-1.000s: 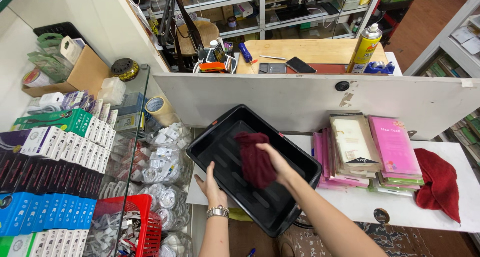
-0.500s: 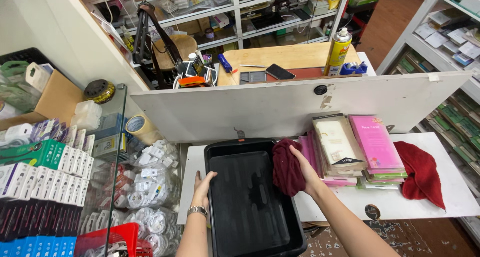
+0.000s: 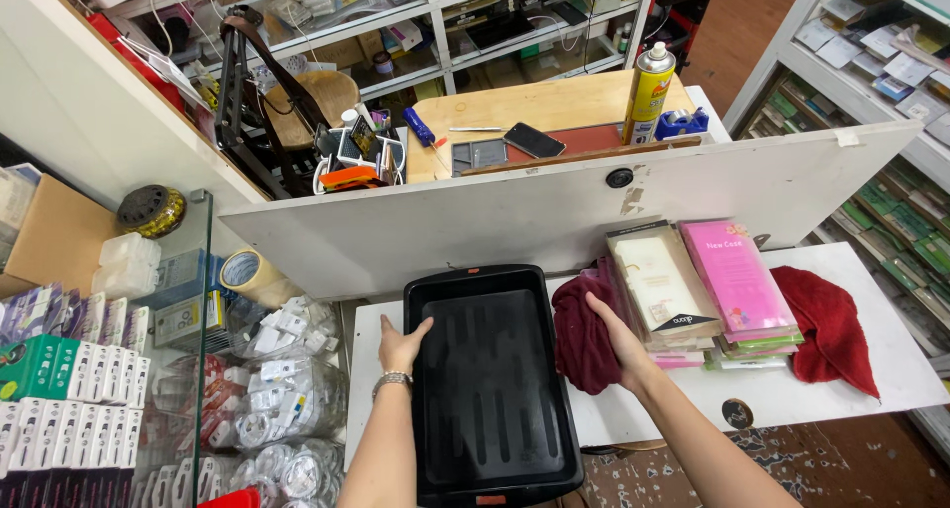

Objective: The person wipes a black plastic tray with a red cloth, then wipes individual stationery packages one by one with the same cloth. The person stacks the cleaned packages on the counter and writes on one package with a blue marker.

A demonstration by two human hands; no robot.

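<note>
A black rectangular baking tray (image 3: 485, 389) lies flat on the white table (image 3: 851, 389), its long side running away from me. My left hand (image 3: 401, 345) rests on the tray's left rim, fingers apart; a metal watch sits on that wrist. My right hand (image 3: 618, 342) presses a dark red cloth (image 3: 582, 335) down on the table just right of the tray, beside a stack of flat pink and beige packages (image 3: 708, 290).
A second dark red cloth (image 3: 829, 325) lies right of the package stack. A white partition board (image 3: 554, 211) stands behind the table. A glass case (image 3: 178, 369) with boxes and bagged cables is at left. A wooden desk (image 3: 554, 112) holds a spray can, phone and tools.
The tray went from tilted in the air to lying flat on the table. My right hand carried the red cloth out of the tray to the table at its right.
</note>
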